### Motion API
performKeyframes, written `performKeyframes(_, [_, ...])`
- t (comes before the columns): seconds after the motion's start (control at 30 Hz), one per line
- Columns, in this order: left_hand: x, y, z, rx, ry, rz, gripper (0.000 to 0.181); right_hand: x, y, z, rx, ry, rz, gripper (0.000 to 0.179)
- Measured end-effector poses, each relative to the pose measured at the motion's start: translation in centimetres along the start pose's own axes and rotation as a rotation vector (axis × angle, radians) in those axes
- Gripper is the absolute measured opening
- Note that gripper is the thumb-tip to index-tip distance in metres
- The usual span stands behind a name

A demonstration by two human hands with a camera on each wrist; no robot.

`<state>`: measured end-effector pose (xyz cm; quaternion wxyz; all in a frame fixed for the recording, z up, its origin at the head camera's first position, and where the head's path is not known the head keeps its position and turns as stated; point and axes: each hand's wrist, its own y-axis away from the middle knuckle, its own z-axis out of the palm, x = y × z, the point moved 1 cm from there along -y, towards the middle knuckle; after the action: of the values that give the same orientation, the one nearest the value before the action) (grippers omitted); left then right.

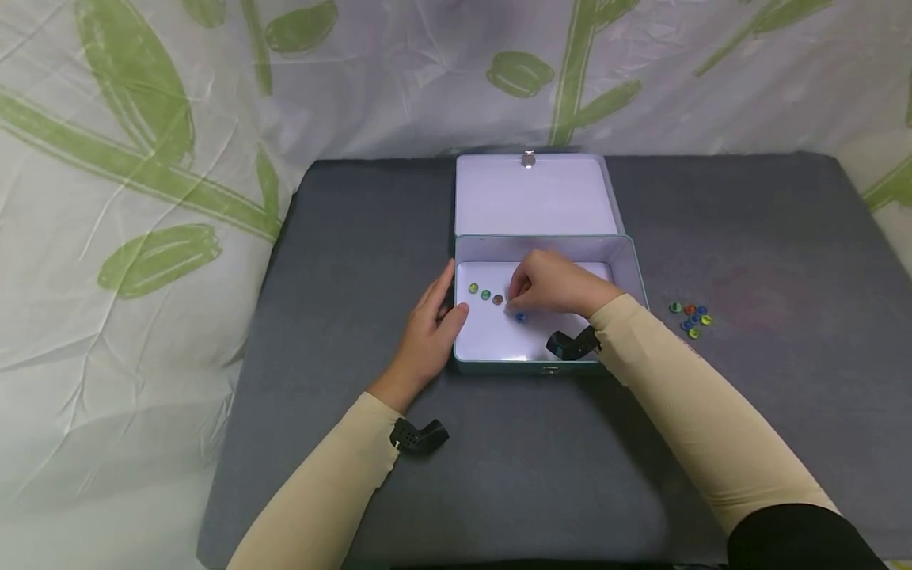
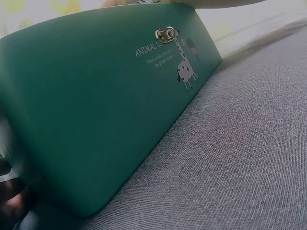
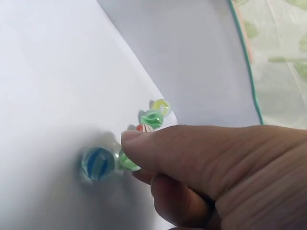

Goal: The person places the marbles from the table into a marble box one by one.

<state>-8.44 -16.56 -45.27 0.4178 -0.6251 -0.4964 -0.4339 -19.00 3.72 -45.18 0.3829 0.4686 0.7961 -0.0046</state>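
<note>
A green tin box (image 2: 91, 105) with a white inside stands with its lid (image 1: 534, 194) folded back. My left hand (image 1: 423, 336) rests along the box's left wall, thumb over the rim. Inside the box, my right hand (image 1: 556, 283) pinches a green-streaked glass marble (image 3: 127, 162) between thumb and fingers, low over the white floor. A blue marble (image 3: 98, 163) lies beside it. Beyond the thumb run a red-and-white marble (image 3: 145, 128), a green marble (image 3: 151, 118) and a yellow marble (image 3: 161, 107), in a slanting row toward the left wall.
Several loose marbles (image 1: 691, 310) lie in a cluster on the grey tabletop (image 1: 784, 380), to the right of the box. A metal clasp (image 1: 529, 159) sits on the lid's far edge. Behind the table hangs a white sheet (image 1: 427, 79) with green leaf prints.
</note>
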Motion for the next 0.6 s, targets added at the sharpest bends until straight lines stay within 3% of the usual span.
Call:
performKeyframes(0.13, [-0.1, 0.0, 0.0, -0.001, -0.005, -0.012, 0.060, 0.0, 0.0, 0.2, -0.016, 0.005, 0.021, 0.006])
performKeyframes(0.4, [-4.0, -0.6, 0.4, 0.006, -0.003, 0.011, 0.061, -0.1, -0.1, 0.2, -0.020, 0.004, 0.009, 0.009])
performKeyframes(0.6, [-4.4, -0.6, 0.5, 0.008, -0.031, 0.031, 0.060, -0.2, 0.3, -0.1, 0.009, -0.002, 0.002, 0.013])
